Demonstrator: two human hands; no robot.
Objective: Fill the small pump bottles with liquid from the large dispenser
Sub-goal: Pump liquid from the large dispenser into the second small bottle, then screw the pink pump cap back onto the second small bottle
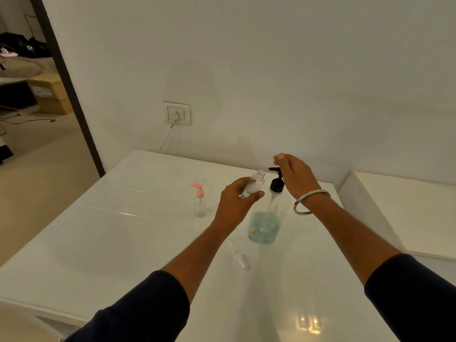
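My left hand point(237, 198) grips a small clear bottle point(254, 185) with no pump on it, tilted, its open mouth close under the black spout. The large clear dispenser point(265, 225) stands on the white table point(123, 243) with blue-green liquid low in it and a black pump point(276, 183) on top. My right hand point(292, 176) lies flat over the pump head with fingers straight. A second small bottle point(200, 202) with a pink pump stands to the left. A clear loose pump with its tube point(240, 257) lies on the table under my left forearm.
A wall with a socket and plug point(176, 113) rises behind the table. A second white surface point(407, 213) adjoins on the right. A doorway point(37, 119) on the left opens to another room with boxes on the floor.
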